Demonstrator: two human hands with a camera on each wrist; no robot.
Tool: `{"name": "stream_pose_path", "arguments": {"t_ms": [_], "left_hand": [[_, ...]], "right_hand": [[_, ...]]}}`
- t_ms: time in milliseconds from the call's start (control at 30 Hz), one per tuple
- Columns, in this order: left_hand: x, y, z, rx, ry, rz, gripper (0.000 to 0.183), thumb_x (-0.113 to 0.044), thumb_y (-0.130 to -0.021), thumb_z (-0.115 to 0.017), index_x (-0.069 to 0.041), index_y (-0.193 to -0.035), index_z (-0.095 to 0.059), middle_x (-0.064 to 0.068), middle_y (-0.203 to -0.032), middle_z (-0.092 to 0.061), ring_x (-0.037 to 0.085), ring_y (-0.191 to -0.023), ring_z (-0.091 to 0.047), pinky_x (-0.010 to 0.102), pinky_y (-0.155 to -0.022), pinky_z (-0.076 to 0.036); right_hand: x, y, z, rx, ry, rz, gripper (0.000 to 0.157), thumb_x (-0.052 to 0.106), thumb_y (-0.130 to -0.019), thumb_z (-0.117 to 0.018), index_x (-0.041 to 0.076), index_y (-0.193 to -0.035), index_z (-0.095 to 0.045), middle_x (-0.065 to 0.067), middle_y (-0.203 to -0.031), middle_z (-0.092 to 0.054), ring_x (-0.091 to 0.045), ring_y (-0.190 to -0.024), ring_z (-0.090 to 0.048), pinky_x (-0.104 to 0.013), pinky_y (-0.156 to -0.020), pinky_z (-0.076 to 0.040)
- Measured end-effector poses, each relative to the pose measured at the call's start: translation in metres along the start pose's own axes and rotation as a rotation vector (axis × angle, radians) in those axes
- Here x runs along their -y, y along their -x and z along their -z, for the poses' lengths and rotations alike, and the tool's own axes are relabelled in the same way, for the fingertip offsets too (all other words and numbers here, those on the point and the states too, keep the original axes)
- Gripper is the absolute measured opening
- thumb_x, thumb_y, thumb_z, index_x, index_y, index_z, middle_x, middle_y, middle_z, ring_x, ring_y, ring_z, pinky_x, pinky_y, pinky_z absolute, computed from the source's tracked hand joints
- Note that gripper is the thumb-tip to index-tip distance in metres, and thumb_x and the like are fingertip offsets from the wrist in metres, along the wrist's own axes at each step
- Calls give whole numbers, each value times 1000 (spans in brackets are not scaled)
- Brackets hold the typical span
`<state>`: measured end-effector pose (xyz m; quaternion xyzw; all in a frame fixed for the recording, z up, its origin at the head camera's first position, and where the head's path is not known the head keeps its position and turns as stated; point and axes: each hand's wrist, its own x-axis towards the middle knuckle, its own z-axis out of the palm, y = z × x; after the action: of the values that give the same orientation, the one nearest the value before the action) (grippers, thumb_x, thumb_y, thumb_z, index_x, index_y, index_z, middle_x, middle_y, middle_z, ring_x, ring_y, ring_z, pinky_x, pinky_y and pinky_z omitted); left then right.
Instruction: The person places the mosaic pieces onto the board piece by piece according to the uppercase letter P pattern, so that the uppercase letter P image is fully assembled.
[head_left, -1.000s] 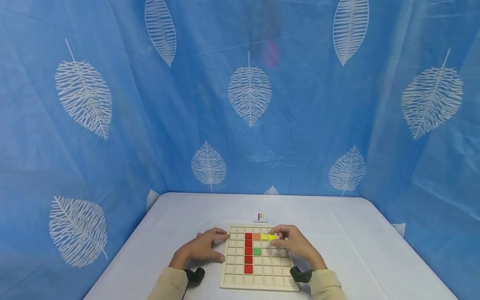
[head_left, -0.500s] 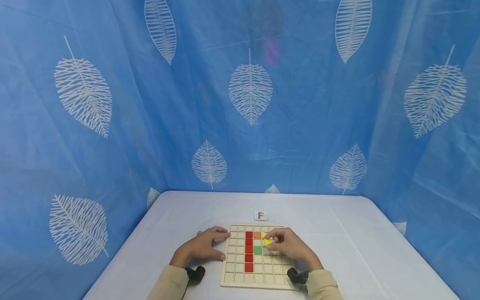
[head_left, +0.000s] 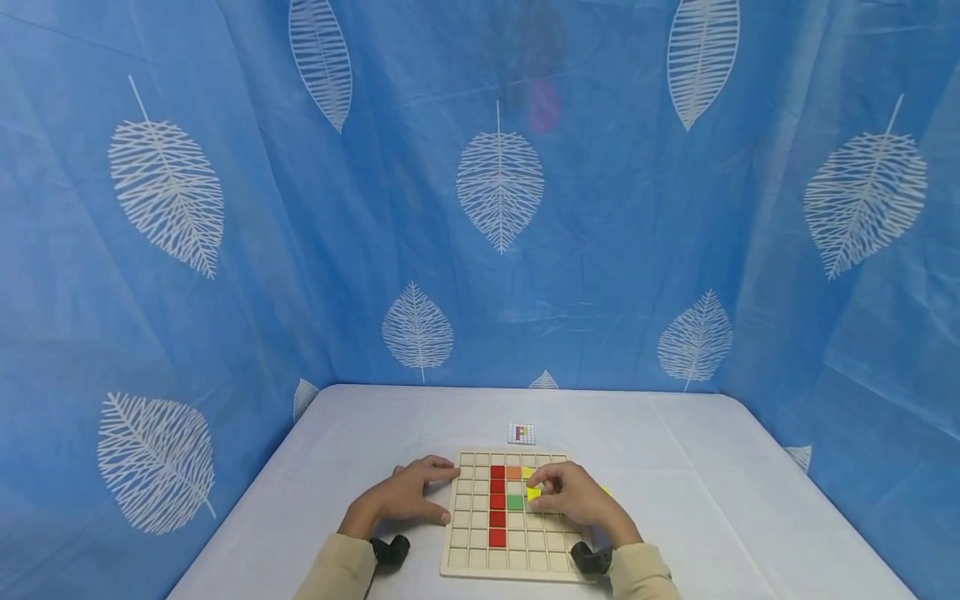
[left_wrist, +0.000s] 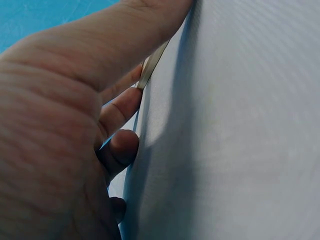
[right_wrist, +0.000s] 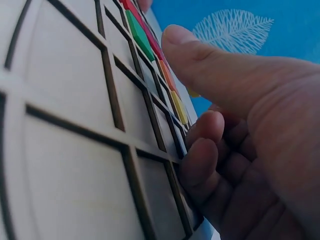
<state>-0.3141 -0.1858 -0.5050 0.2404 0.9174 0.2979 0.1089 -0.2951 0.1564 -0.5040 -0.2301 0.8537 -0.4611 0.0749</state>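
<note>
A pale wooden grid board (head_left: 478,537) lies on the table. My left hand (head_left: 408,489) rests at its left edge, thumb and fingertips against the rim. Over the board's upper right part, my right hand (head_left: 572,493) pinches a yellow tile (head_left: 533,493) between thumb and fingers, just right of a green tile (head_left: 514,502). A column of red tiles (head_left: 497,519) sits in the grid, with an orange tile (head_left: 513,473) beside its top one. Right of the orange is another yellow tile (right_wrist: 179,107), partly covered in the head view by my right fingers.
A small card (head_left: 521,434) with a coloured grid pattern lies beyond the board. White cloth covers the table (head_left: 720,500). A small yellow patch (head_left: 605,490) shows at the far side of my right hand. Blue curtains (head_left: 570,317) with white leaves surround the table.
My right hand has brought the yellow tile from the top coloured row, right of the other yellow one, leftward and toward me. My left hand stays at the board's edge.
</note>
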Motion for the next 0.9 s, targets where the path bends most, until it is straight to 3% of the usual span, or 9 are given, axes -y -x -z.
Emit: {"name": "stream_pose_path", "arguments": {"t_ms": [900], "left_hand": [[-4, 2, 0, 0, 27, 16, 81, -42, -72, -89, -26, -144, -56, 4, -148, -50, 35, -142, -42, 73, -112, -19]], "right_hand": [[6, 1, -10, -29, 172, -13, 20, 25, -81, -83, 19, -98, -75, 7, -73, -52, -4, -64, -44, -23, -60, -41]]}}
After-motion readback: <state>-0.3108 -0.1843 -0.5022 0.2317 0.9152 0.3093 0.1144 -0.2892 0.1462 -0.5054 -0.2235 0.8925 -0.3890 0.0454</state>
